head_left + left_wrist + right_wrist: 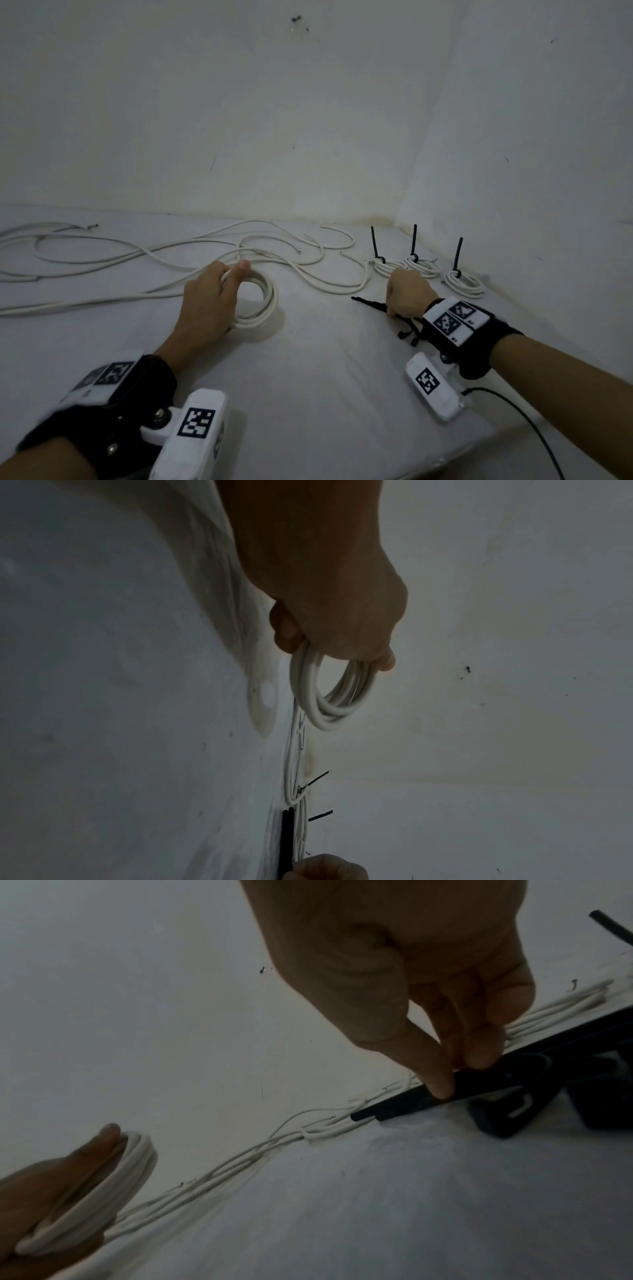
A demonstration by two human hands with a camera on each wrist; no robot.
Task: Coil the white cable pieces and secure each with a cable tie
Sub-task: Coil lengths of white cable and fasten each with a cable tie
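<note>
The left hand (205, 301) grips the fresh coil (260, 301) upright on the surface (325, 377) while the right hand (407, 294) pinches apparently one black cable tie (404, 1104) from the pile; lifting a single tie cleanly, loops held tight, serves best.

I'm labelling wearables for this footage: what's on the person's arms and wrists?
Both forearms are bare, no sleeves. Each wrist wears a black wrist strap carrying white blocks printed with black-and-white square markers. A thin black cable trails from the right unit.
</note>
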